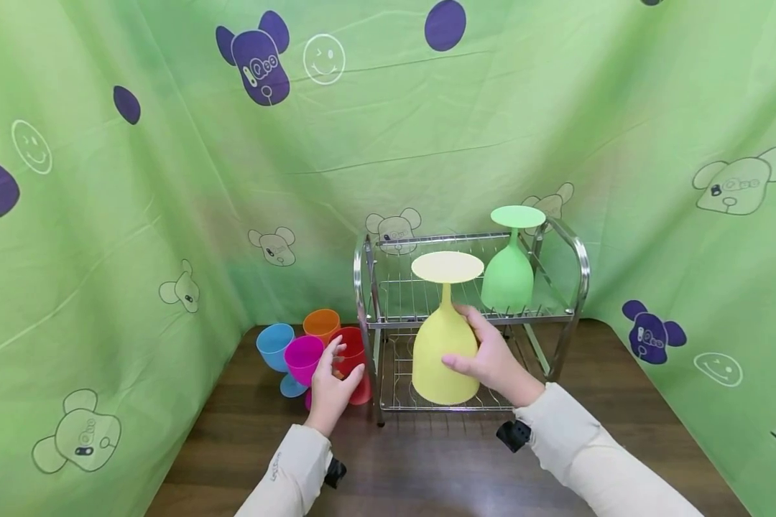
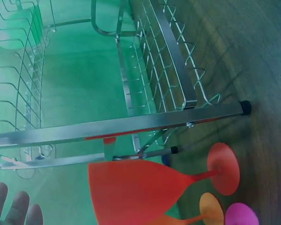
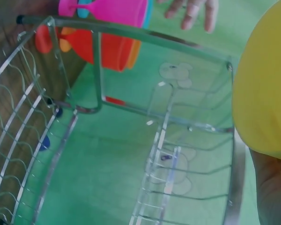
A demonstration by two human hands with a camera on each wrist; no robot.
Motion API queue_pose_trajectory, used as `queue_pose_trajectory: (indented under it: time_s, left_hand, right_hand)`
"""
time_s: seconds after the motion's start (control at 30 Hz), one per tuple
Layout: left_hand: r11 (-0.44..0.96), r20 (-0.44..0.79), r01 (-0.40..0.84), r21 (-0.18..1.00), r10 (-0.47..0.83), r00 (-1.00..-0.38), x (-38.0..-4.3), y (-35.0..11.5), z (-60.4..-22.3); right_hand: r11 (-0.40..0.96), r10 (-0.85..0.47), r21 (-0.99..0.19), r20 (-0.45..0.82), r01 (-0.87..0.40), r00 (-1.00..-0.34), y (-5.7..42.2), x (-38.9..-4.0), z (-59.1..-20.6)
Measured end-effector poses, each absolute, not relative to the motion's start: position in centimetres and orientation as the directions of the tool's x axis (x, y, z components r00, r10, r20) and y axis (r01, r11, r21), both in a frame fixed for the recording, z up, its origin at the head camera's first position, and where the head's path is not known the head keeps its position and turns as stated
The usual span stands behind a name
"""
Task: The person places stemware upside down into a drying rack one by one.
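Observation:
My right hand [image 1: 463, 339] grips the bowl of an upside-down yellow goblet [image 1: 445, 352] at the front of the lower tier of a two-tier metal wire rack [image 1: 572, 248]. The yellow bowl [image 3: 264, 84] fills the right side of the right wrist view. A green goblet [image 1: 507, 276] stands upside down on the upper tier. My left hand [image 1: 341, 362] hovers with straight fingers [image 2: 16, 208] beside a red goblet [image 1: 354, 345], holding nothing. In the left wrist view the red goblet [image 2: 136, 192] sits just in front of the rack [image 2: 131, 124].
Magenta [image 1: 302, 357], blue [image 1: 274, 345] and orange [image 1: 321, 323] goblets cluster with the red one left of the rack on the dark wooden table [image 1: 440, 459]. Green printed cloth [image 1: 168, 179] hangs close behind and on both sides.

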State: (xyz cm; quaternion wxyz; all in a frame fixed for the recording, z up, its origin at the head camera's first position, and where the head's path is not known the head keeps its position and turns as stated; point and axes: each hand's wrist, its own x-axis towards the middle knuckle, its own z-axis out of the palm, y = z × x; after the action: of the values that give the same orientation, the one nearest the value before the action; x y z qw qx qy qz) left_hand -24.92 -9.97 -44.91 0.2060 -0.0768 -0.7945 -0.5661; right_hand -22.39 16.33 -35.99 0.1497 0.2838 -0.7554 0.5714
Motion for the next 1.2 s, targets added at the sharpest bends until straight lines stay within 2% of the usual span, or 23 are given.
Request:
queue_pose_trajectory:
  time_s: [0.2, 0.67, 0.93, 1.2]
  left_hand:
    - [0.302, 0.373, 0.327, 0.896, -0.109, -0.921, -25.7, -9.6, -45.2]
    - [0.261, 0.307, 0.266, 0.928, -0.132, -0.943, -27.2, -9.2, -46.0]
    - [0.248, 0.270, 0.232, 0.940, -0.128, -0.954, -27.8, -8.5, -45.8]
    - [0.237, 0.309, 0.270, 0.933, -0.146, -0.940, -28.1, -7.8, -45.6]
  right_hand:
    - [0.165, -0.220, -0.785, 0.561, -0.597, -0.798, 16.8, -22.9, -34.4]
    - [0.254, -0.127, -0.826, 0.487, -0.502, -0.864, 17.2, -24.9, -32.2]
    - [0.288, -0.065, -0.803, 0.527, -0.522, -0.847, 16.9, -26.9, -30.8]
    - [0.356, -0.012, -0.793, 0.525, -0.494, -0.851, 16.9, -28.7, -29.9]
